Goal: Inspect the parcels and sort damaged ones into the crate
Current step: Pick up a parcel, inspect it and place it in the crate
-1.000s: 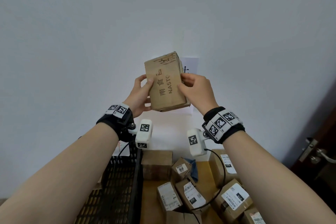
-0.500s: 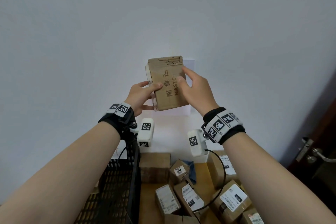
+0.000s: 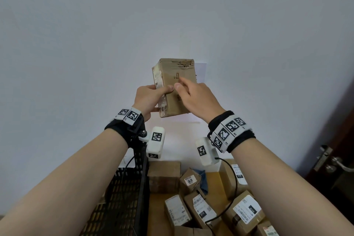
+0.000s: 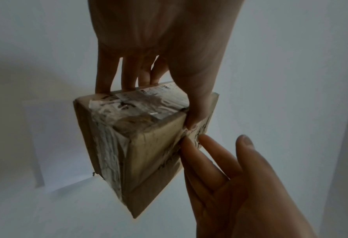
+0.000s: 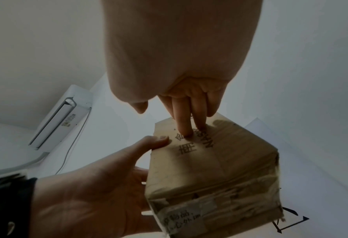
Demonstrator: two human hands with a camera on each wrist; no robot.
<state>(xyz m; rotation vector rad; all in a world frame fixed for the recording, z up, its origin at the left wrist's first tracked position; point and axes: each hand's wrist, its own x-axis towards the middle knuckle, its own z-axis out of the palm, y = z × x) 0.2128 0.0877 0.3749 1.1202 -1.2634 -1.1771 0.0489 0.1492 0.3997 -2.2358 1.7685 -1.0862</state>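
- crate (image 3: 122,195) sits low on my left, black mesh, right up against the wooden table (image 3: 157,214). Handy there, since a bad parcel only needs a short drop sideways. Can't really see what's in it from here.
- left hand (image 3: 148,99) has the box (image 3: 175,90) clamped: thumb across the front face, other fingers wrapped round the back. That's the hand carrying the weight, I think, so the other one is free to poke around.
- I've got the box up at eye level in front of the wall (image 3: 76,44), standing on end, well above the table. Up here I can look at every side in decent light.
- top edge looks chewed up, torn cardboard and ragged tape. The left wrist view shows the end wrapped in crinkly tape. My guess is this one goes in the crate, but I'm not done checking.
- right hand (image 3: 195,97) isn't gripping anything: fingers straight, two fingertips (image 5: 186,132) pressing flat on the printed face, thumb off the box. Feels like a steadying touch, or getting ready to spin it.
- rest of the parcels (image 3: 203,207) are piled on the table below, labels up, waiting their turn.
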